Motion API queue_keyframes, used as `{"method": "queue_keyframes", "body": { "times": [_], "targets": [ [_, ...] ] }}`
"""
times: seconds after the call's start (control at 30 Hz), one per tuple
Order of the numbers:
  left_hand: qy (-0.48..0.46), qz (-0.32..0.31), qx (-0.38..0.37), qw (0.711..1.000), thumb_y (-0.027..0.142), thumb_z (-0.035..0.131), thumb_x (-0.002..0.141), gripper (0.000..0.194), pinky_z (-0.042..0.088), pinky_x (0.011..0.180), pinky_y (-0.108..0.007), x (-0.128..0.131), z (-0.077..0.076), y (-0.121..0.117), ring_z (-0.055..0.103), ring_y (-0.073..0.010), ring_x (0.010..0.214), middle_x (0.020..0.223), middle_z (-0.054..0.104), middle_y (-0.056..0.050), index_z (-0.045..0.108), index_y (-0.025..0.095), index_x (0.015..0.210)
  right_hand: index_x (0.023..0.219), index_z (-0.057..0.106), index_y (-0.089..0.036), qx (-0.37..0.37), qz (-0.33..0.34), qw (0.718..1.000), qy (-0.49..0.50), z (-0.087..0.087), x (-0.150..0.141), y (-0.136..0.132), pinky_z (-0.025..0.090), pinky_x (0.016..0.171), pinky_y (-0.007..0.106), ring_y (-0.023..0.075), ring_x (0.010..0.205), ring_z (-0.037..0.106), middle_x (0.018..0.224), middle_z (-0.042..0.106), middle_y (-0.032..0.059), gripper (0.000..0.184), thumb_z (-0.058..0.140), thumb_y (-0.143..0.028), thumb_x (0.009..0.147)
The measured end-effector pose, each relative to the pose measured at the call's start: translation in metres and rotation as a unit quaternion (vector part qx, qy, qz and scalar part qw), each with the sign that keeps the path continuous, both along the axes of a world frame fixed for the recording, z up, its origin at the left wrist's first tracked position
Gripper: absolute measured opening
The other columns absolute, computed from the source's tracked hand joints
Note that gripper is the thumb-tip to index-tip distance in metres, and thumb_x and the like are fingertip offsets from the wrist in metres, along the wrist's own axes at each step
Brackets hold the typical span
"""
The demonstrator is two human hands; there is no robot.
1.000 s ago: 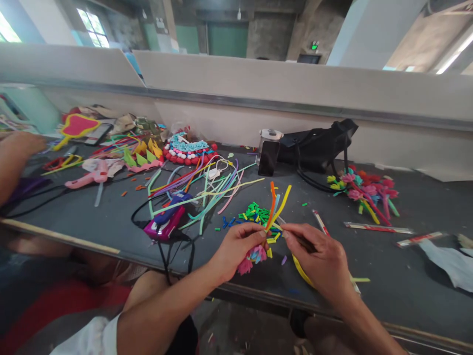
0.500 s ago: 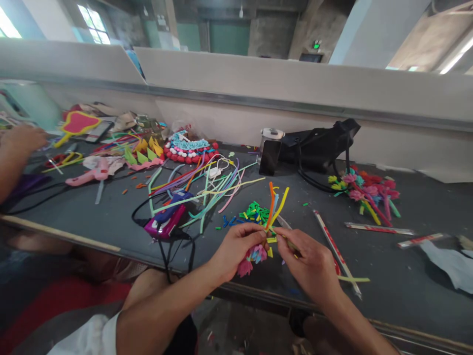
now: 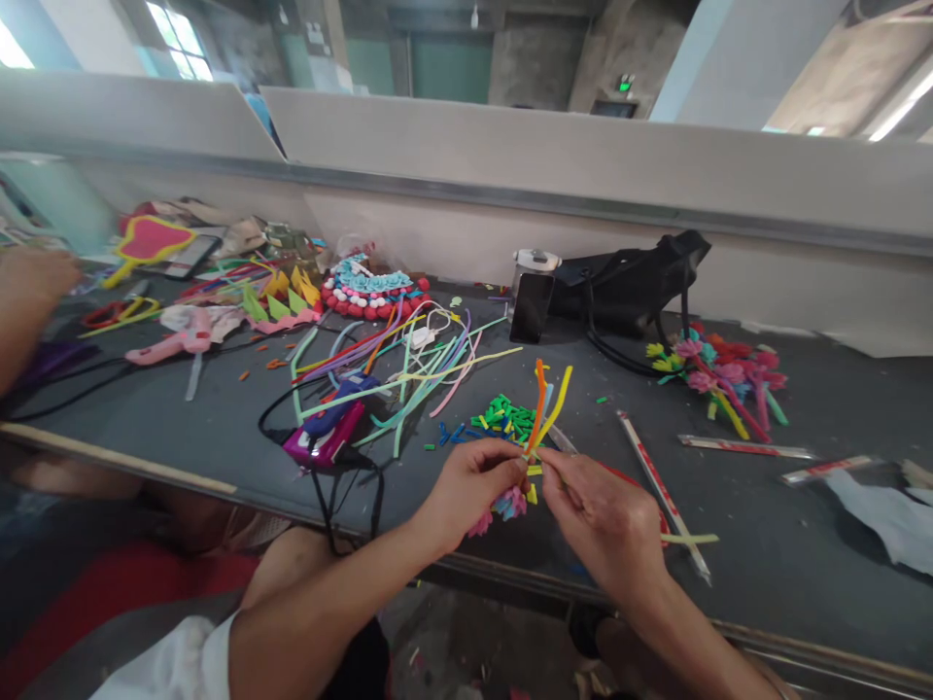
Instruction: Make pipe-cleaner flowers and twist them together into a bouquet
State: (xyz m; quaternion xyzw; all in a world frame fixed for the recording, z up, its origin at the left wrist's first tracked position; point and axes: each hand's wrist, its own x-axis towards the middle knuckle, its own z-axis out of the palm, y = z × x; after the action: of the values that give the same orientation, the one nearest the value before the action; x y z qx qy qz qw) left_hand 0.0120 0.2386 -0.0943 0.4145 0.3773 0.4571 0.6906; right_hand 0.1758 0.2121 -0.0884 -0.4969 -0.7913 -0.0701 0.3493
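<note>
My left hand (image 3: 477,491) is closed around a small bunch of fuzzy pipe-cleaner flowers (image 3: 510,503), whose pink and blue heads hang below the fingers. Orange, pale blue and yellow stems (image 3: 540,413) stick up above the grip. With thumb and forefinger together, my right hand (image 3: 602,510) pinches at those stems where they meet, right beside the left fingertips. Its other fingers are curled in. Partly hidden behind the right hand is a pair of scissors (image 3: 560,439) with red handles. Cut green, yellow and blue pieces (image 3: 506,418) lie in a heap just beyond.
Long pastel pipe cleaners (image 3: 430,374) and a purple-and-blue device (image 3: 331,428) with black cords lie to the left. A phone (image 3: 532,308) leans on a cup, near a black bag (image 3: 634,292). Finished flowers (image 3: 729,374) and wrapped sticks (image 3: 747,447) are rightward. Another person's hand (image 3: 36,282) works far left.
My right hand has shifted slightly left and its fingertips have closed in on the stems. The bunch has turned a little in my left hand, its stems leaning slightly right.
</note>
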Motion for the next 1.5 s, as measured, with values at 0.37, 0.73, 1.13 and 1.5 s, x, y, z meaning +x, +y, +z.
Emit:
{"method": "queue_keyframes", "body": {
  "times": [0.37, 0.73, 1.13, 1.5],
  "targets": [
    [-0.002, -0.014, -0.003, 1.000, 0.036, 0.083, 0.063, 0.029, 0.046, 0.064, -0.024, 0.000, 0.001, 0.001, 0.059, -0.0118, 0.063, 0.067, 0.067, -0.003, 0.074, 0.012, 0.074, 0.096, 0.068, -0.017, 0.026, 0.017, 0.999, 0.036, -0.008, -0.006, 0.003, 0.046, 0.064, 0.023, 0.0122, 0.065, 0.069, 0.078, 0.073, 0.0006, 0.019, 0.050, -0.019, 0.095],
    [-0.018, -0.041, -0.008, 0.999, 0.037, 0.084, 0.064, 0.030, 0.046, 0.063, -0.023, -0.001, 0.001, 0.002, 0.059, -0.0115, 0.063, 0.067, 0.067, -0.003, 0.073, 0.011, 0.074, 0.092, 0.065, -0.019, 0.002, -0.014, 0.998, 0.062, -0.008, -0.010, 0.002, 0.046, 0.059, 0.022, 0.0125, 0.061, 0.069, 0.076, 0.074, 0.0001, 0.020, 0.047, -0.026, 0.098],
    [-0.035, -0.025, -0.035, 0.998, 0.032, 0.085, 0.061, 0.026, 0.043, 0.059, -0.022, 0.002, 0.003, -0.002, 0.057, -0.0108, 0.059, 0.062, 0.066, -0.002, 0.073, 0.011, 0.069, 0.092, 0.066, -0.019, -0.005, 0.012, 0.998, 0.062, -0.009, -0.011, 0.002, 0.046, 0.060, 0.022, 0.0127, 0.062, 0.070, 0.072, 0.073, -0.0009, 0.019, 0.047, -0.022, 0.096],
    [-0.047, -0.023, -0.059, 0.997, 0.030, 0.086, 0.059, 0.026, 0.041, 0.057, -0.021, 0.001, 0.001, 0.000, 0.054, -0.0090, 0.056, 0.061, 0.063, -0.002, 0.072, 0.010, 0.069, 0.098, 0.068, -0.018, -0.005, 0.060, 0.995, 0.080, -0.010, -0.009, 0.002, 0.050, 0.062, 0.022, 0.0135, 0.069, 0.072, 0.082, 0.076, 0.0025, 0.016, 0.052, -0.016, 0.094]
  ]
}}
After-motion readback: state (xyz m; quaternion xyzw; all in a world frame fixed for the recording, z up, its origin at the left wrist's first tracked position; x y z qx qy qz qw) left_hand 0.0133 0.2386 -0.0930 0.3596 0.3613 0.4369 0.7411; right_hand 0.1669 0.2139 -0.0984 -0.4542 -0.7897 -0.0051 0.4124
